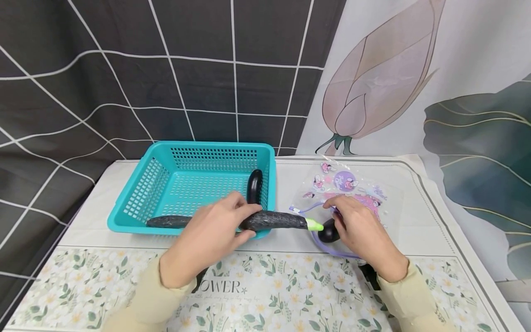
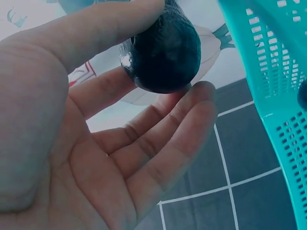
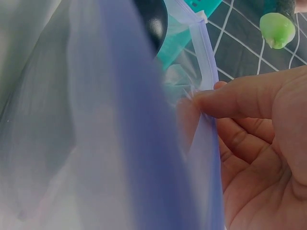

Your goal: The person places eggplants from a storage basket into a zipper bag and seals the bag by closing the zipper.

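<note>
Left hand point(image 1: 207, 237) grips long dark eggplant point(image 1: 274, 220) w/ green tip, fingers curled round it. Right hand point(image 1: 361, 233) pinches purple zip edge of clear printed plastic bag point(image 1: 352, 189), near teal plastic basket point(image 1: 166, 184).

Two bare hands, long pale sleeves
The left hand point(image 1: 207, 240) and right hand point(image 1: 362, 235) wear nothing; cream-yellow sleeves point(image 1: 145, 306) reach the wrists, cuffs snug and plain.

Table point(image 1: 423, 221), floral cloth: teal basket point(image 1: 166, 184) left, printed zip bag point(image 1: 365, 193) right.
</note>
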### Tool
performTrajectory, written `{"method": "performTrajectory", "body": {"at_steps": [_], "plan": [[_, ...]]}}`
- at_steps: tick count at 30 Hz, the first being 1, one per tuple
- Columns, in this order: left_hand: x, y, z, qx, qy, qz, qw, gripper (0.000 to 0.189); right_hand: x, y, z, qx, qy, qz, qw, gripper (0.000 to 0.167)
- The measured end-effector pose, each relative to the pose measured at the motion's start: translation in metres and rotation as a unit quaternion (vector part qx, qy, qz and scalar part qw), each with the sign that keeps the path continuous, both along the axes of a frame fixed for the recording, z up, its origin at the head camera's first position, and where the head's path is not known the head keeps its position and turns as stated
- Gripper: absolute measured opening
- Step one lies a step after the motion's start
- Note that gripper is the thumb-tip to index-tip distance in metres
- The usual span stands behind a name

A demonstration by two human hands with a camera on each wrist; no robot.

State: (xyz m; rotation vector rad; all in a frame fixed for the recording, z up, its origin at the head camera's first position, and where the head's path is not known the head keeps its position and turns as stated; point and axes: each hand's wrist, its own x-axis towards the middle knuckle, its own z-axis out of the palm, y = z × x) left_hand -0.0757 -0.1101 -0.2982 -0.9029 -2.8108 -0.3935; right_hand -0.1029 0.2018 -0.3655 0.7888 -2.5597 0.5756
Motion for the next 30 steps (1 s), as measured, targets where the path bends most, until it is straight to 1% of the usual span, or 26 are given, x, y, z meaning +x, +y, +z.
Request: {"method": "performTrajectory", "body": {"at_steps": [8, 12, 16, 24, 30], "plan": [[0.002, 0.007, -0.006, 0.022, 0.006, -0.002, 0.9997, 0.045, 0.000, 0.001, 0.000, 0.004, 0.001, 0.001, 1.0000, 0.027], [0.003, 0.011, -0.008, 0.036, 0.007, -0.009, 0.9993, 0.044, 0.000, 0.001, 0.000, 0.004, -0.003, -0.004, 1.0000, 0.025], [0.003, 0.015, -0.009, 0.039, 0.006, -0.015, 0.9991, 0.043, 0.000, 0.000, 0.000, 0.004, -0.005, -0.005, 1.0000, 0.024], [0.003, 0.022, -0.015, 0.041, 0.040, -0.030, 0.9979, 0.042, 0.000, 0.001, 0.000, 0.002, -0.001, 0.000, 1.0000, 0.024], [0.003, 0.029, -0.017, 0.034, 0.046, -0.034, 0.9978, 0.042, -0.001, 0.001, 0.000, 0.003, 0.001, 0.003, 1.0000, 0.024]]}}
